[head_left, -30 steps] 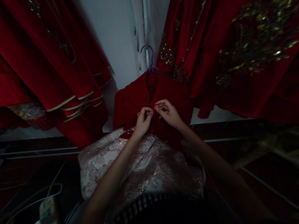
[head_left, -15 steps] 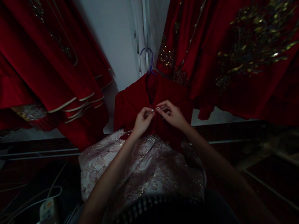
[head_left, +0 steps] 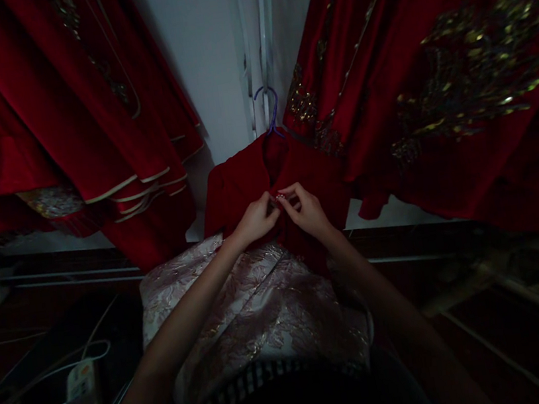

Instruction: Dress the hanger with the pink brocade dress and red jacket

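Note:
A small dark red velvet garment [head_left: 237,186] hangs on a purple hanger [head_left: 271,111] against the white wall, with its lower part draped toward my lap. My left hand [head_left: 255,221] and my right hand [head_left: 307,211] meet at the garment's front opening just below the collar. Both hands are closed in a pinch on the red cloth, with a small shiny fastening [head_left: 279,197] between the fingertips. A pale pink and gold brocade fabric [head_left: 264,309] lies across my lap under both forearms.
Large red embroidered gowns hang at the left [head_left: 51,112] and at the right [head_left: 442,71], the right one with gold beadwork. A white power strip [head_left: 77,403] with a cable lies on the dark floor at the lower left. A thin pale rod [head_left: 505,276] crosses the floor at the right.
My two hands have drawn closer together at the garment's front, so the fingertips now touch. The view has shifted slightly.

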{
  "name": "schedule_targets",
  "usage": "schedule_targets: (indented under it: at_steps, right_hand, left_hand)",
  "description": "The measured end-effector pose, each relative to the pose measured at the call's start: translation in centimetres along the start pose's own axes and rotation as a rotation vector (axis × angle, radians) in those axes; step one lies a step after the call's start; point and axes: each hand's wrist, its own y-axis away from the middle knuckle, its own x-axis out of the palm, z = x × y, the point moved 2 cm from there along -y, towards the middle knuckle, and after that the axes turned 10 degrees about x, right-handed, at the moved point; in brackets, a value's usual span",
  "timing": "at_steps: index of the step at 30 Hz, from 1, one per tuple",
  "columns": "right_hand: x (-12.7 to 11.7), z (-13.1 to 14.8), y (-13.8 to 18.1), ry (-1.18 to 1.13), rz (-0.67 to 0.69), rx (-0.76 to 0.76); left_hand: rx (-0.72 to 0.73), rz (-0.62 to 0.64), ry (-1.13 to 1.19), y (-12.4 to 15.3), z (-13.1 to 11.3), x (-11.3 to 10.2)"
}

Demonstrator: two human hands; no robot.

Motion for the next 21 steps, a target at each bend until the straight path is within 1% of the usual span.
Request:
schedule_targets:
  at_steps: [4,7,9,11,15,17,21]
  right_hand:
    - [-0.6,-0.1,-0.1,0.036,-0.012,-0.017]
    - [-1.1,-0.1,0.0,0.029,-0.01,-0.011]
    - [-1.4,-0.1,0.0,-0.011,0.021,0.026]
    - [-1.8,-0.3,-0.1,-0.071,0.057,0.081]
    - [-2.5,-0.9,-0.4,-0.172,0.036,0.194]
    - [-2.6,-1.3,-0.5,-0.207,0.01,0.232]
    - [-2.4,-1.7,-0.5,-0.184,-0.029,0.21]
  left_hand:
    - [0.066,0.011,0.05,0.1,-0.7,-0.6]
    - [0.075,-0.009,0.092,-0.1,-0.3,-0.6]
    - [0.091,0.012,0.13,-0.5,0.2,-0.5]
    - [0.103,0.058,0.144,-1.2,0.6,-0.6]
    - [0.153,0.149,0.048,-2.8,0.4,-1.1]
    - [0.185,0.164,0.002,-3.3,0.1,-1.3]
    - [0.203,0.159,0.0,-3.5,0.4,-1.1]
